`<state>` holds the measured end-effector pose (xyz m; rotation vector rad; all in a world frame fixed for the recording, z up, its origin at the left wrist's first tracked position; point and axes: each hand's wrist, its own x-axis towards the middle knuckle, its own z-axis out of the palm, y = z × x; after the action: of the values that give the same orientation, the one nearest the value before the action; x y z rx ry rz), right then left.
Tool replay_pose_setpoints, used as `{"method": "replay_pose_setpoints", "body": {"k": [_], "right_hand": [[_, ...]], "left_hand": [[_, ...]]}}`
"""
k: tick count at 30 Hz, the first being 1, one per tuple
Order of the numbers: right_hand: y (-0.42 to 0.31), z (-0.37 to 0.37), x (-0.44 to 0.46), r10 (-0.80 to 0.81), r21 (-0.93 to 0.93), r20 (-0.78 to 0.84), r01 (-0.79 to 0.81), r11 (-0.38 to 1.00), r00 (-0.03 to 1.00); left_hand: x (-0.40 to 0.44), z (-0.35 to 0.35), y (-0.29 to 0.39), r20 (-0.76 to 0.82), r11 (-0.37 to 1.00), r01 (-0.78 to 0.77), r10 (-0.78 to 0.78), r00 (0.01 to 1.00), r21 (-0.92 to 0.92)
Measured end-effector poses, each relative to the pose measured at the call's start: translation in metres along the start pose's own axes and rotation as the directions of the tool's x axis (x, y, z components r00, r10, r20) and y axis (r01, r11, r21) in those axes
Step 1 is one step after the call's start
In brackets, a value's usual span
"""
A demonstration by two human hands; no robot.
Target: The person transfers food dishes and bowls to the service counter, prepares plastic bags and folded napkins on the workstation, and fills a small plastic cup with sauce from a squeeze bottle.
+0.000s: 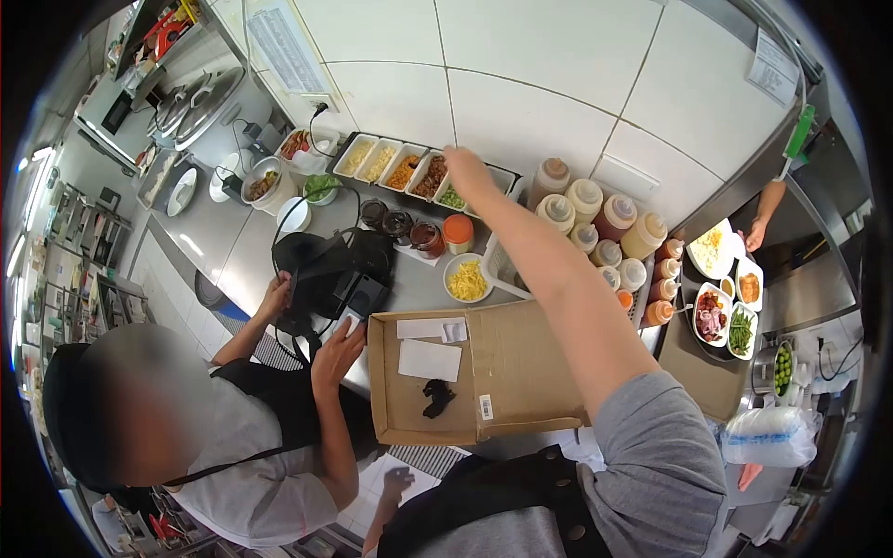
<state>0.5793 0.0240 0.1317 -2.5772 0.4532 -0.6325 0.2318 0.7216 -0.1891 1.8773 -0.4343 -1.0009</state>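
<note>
Topping tray (398, 194) beneath right hand (462, 168); left hand (398, 482) apart.

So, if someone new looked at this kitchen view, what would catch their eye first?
Most likely the bare right arm stretched across the middle, its right hand at the row of chopped toppings. Next, perhaps the open cardboard box at lower centre and the squeeze bottles bunched right of the arm. On the left, a co-worker holds black gear.

Bright overall; toward nine o'clock, lamps (16, 254) flare and glare streaks the desk (219, 253); edges bend, fading to black.
</note>
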Motion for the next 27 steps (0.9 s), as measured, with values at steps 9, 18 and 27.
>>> {"method": "replay_pose_setpoints", "body": {"k": [9,18,27], "right_hand": [[0.042,0.004,0.005,0.503,0.260,-0.137,-0.460,0.849,0.853],[0.033,0.014,0.005,0.836,0.489,-0.133,-0.699,0.522,0.532],[0.057,0.033,-0.002,0.937,0.786,0.001,-0.579,0.215,0.350]], "left_hand": [[0.084,-0.002,0.100,-0.190,0.694,0.439,-0.632,0.752,-0.572],[-0.018,0.022,0.033,-0.167,0.682,0.616,-0.712,0.682,-0.395],[-0.023,0.012,0.048,-0.209,0.663,0.630,-0.738,0.642,-0.405]]}}
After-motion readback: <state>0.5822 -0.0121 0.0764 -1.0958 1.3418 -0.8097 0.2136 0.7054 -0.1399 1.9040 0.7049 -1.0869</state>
